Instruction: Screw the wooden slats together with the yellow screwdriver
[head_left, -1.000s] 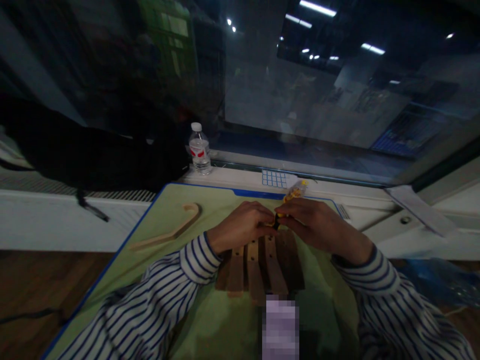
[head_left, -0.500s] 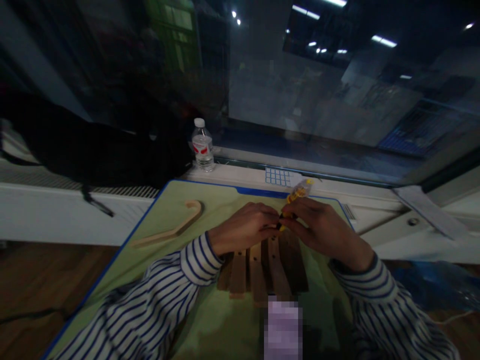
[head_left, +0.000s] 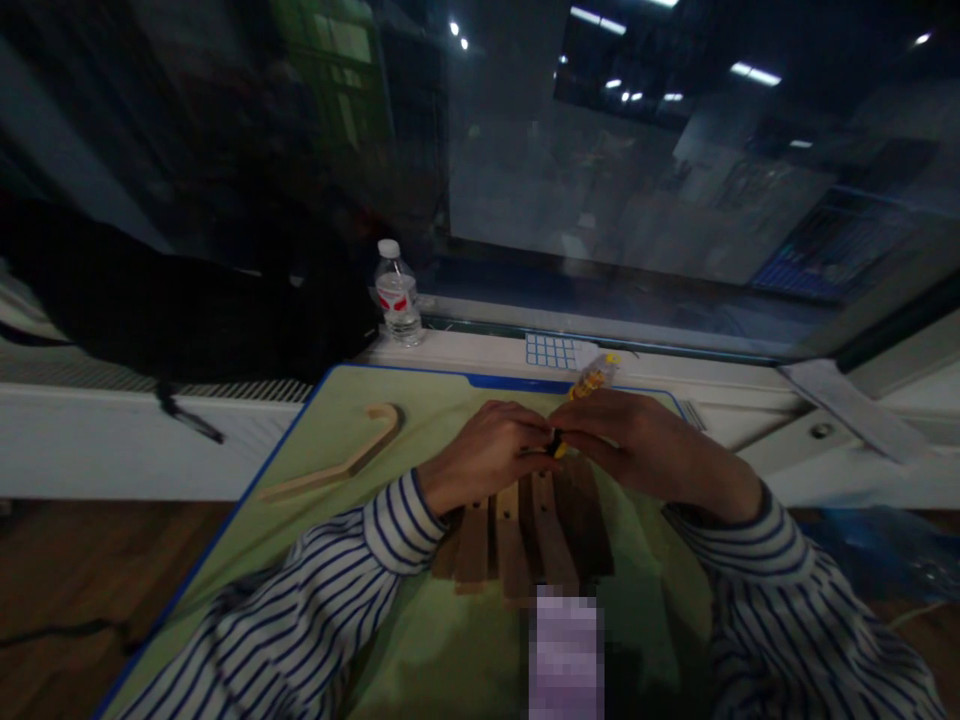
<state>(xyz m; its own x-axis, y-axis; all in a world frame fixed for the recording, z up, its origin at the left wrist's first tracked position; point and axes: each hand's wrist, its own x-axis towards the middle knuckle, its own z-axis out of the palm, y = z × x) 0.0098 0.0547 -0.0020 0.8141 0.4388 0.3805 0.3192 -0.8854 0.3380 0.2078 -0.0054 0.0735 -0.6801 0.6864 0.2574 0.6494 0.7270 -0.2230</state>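
Observation:
My left hand (head_left: 487, 455) and my right hand (head_left: 637, 445) meet fingertip to fingertip over the far end of several wooden slats (head_left: 521, 530) lying side by side on a green mat (head_left: 330, 520). Between the fingers of both hands is a small yellow and black tool (head_left: 556, 447). My right hand pinches it from the right; my left hand's fingers are curled against it from the left. Just beyond my right hand lies a small clear bag with yellow pieces (head_left: 592, 378).
A curved wooden piece (head_left: 352, 458) lies on the mat's left. A water bottle (head_left: 397, 297) stands on the white sill by the window, next to a black bag (head_left: 187, 310). A blue grid card (head_left: 551, 352) lies on the sill. A blurred patch (head_left: 566, 650) covers the near mat.
Both hands stay together over the slats with only small shifts of the fingers; the view has swayed slightly.

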